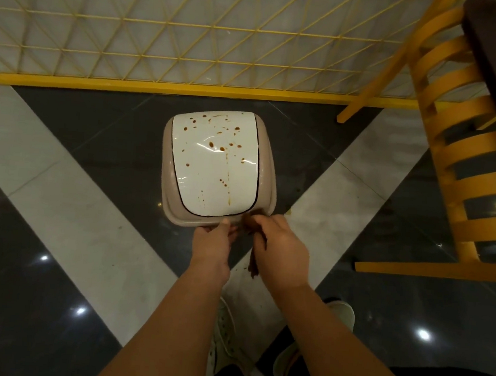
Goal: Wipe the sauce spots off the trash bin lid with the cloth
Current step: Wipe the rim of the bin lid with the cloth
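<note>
A yellow chair (464,164) stands right of a yellow lattice fence (164,30).

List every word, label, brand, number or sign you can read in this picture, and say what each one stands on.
None: no readable text shows anywhere.
Bin lid: brown sauce spots only, no label or brand.
Bin rim: plain.
Cloth: dark, no tag seen.
Yellow fence, chair and floor: no signs or numbers.
</note>
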Motion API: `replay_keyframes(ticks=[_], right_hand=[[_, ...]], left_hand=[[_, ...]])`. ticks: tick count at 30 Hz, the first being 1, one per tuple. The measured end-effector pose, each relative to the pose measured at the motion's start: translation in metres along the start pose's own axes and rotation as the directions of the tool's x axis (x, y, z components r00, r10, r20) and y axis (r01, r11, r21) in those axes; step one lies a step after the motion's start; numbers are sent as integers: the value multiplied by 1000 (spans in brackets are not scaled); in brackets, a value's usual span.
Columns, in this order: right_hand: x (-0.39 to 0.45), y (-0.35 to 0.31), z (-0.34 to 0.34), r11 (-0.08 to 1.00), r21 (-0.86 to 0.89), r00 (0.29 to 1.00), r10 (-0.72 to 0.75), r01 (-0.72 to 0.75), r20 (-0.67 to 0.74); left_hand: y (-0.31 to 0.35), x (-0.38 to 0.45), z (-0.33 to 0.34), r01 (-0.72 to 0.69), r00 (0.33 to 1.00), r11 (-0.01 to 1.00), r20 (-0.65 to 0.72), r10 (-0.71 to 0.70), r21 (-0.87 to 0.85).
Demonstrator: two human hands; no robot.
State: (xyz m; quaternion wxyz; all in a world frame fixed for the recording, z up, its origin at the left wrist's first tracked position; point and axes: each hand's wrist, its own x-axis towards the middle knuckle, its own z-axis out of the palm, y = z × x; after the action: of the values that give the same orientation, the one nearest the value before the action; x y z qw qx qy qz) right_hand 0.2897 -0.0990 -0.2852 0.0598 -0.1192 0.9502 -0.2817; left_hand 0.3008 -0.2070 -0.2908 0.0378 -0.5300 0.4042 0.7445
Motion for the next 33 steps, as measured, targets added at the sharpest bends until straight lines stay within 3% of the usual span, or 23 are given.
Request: replay_keyframes(ticks=[5,10,14,17,22,27,33], right_hand=[[3,11,-5,995,-46,996,-87,88,33],[2,13,-5,998,29,997,51,-49,-54],[-2,-13,6,996,58,995,-73,69,70],[4,6,-6,991,-28,991,-127,128,48],[7,32,-14,994,38,992,103,-100,-67],[4,-8,4,998,41,998,-51,50,28],[12,25,-17,1000,-15,1000,15,-15,-8]], left_hand=[[1,2,-3,-10,1000,999,-2,10,38],[1,0,2,-7,1000,1000,-5,7,8],[0,-2,0,-33,999,997,-16,34,67],[2,0,-2,-14,1000,997,-3,14,76],[2,-3,5,-8,1000,1000,-17,8,2],[-4,-1,2,-27,1000,998,3,27,53],[3,-8,0,54,998,999,41,-53,-4]])
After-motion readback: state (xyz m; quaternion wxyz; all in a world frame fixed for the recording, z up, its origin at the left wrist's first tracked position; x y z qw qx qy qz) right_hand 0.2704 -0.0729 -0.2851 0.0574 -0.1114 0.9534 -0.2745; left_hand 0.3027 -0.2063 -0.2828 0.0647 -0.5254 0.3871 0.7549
